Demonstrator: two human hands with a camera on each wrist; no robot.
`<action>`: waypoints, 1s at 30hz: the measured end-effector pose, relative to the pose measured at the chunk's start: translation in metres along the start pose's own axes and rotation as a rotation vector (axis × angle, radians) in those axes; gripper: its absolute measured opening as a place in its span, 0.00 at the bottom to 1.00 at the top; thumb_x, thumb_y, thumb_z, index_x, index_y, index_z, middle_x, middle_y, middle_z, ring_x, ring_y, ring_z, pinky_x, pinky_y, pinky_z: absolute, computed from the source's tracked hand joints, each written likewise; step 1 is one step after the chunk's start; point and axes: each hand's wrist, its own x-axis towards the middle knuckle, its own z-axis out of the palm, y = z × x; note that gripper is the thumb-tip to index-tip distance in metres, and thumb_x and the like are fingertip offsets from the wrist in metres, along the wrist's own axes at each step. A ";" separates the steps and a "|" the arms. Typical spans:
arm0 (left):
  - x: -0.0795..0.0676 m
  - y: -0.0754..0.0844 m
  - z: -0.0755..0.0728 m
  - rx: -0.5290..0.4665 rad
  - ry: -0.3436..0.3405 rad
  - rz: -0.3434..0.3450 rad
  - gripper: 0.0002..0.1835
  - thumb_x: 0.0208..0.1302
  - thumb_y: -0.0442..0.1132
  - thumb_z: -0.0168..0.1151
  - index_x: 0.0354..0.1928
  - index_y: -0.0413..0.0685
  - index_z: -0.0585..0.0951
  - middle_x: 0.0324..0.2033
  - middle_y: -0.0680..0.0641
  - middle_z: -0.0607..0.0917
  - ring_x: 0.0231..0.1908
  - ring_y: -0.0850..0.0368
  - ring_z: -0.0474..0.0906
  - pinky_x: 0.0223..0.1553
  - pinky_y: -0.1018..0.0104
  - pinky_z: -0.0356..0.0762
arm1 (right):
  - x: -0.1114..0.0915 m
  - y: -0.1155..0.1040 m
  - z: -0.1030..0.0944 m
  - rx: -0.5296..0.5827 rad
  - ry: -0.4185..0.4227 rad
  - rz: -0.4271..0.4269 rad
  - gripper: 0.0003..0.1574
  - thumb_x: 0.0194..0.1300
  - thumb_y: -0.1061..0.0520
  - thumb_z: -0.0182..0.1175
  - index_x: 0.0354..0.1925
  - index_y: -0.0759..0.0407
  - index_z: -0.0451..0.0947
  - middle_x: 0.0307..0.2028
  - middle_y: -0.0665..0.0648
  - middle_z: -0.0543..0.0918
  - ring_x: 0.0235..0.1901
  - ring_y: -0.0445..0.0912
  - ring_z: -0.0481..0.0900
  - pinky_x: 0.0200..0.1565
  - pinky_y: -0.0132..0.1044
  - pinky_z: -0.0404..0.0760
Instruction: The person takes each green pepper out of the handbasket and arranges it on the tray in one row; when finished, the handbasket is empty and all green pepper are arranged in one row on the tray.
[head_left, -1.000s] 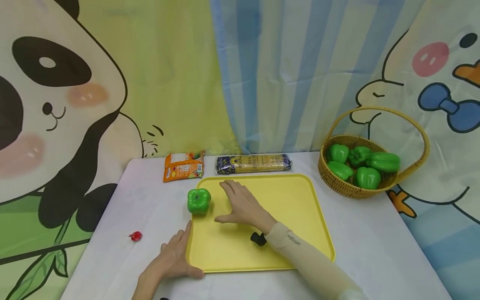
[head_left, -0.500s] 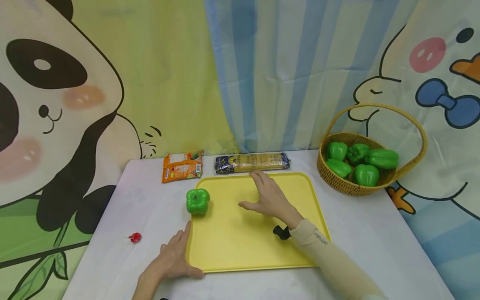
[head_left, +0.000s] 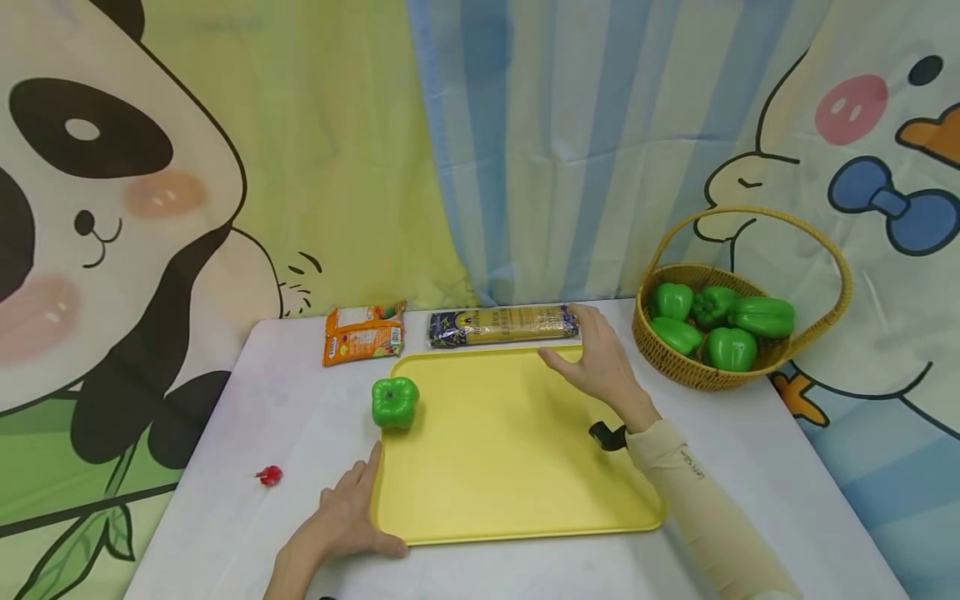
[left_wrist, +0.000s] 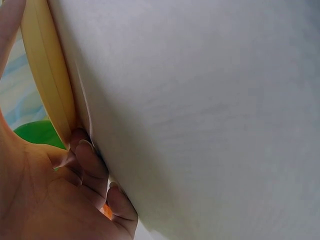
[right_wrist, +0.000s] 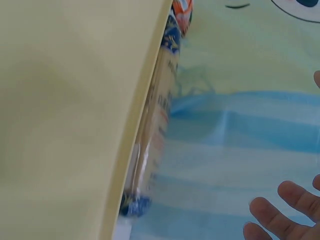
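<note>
A yellow tray lies on the white table. At its front left corner rests my left hand, thumb by the front edge and index finger along the left side. The left wrist view shows its other fingertips bent against the table beside the tray's rim. A green bell pepper sits at the tray's back left corner. Over the back right part of the tray hovers my right hand, fingers spread and holding nothing. Its fingertips overlap the right end of a long noodle pack in the head view.
An orange snack packet lies left of the noodle pack. At the back right stands a wicker basket with a tall handle and several green peppers. A small red object is at the left. Printed curtains hang behind the table.
My right hand has moved right across the tray, from near the bell pepper to the back right corner. My left hand stays at the front left corner; tray and pepper have not moved.
</note>
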 end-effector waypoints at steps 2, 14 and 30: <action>0.001 0.000 0.000 -0.006 -0.009 -0.006 0.86 0.21 0.74 0.81 0.81 0.48 0.42 0.69 0.34 0.68 0.65 0.39 0.69 0.59 0.33 0.65 | 0.000 0.008 -0.008 0.001 0.026 0.010 0.50 0.59 0.41 0.70 0.69 0.65 0.64 0.62 0.68 0.74 0.56 0.62 0.76 0.54 0.59 0.76; 0.002 -0.002 0.002 0.002 -0.001 -0.008 0.87 0.19 0.75 0.80 0.81 0.50 0.42 0.68 0.36 0.69 0.64 0.43 0.69 0.57 0.36 0.67 | -0.001 0.061 -0.058 0.002 0.210 0.139 0.45 0.61 0.45 0.69 0.66 0.68 0.64 0.60 0.72 0.71 0.55 0.65 0.73 0.52 0.63 0.73; 0.003 -0.002 0.003 -0.038 -0.022 -0.038 0.86 0.20 0.75 0.81 0.81 0.49 0.42 0.71 0.34 0.66 0.69 0.37 0.65 0.63 0.29 0.61 | 0.000 0.110 -0.106 0.024 0.285 0.366 0.47 0.67 0.39 0.60 0.70 0.67 0.61 0.62 0.74 0.68 0.56 0.66 0.68 0.55 0.63 0.66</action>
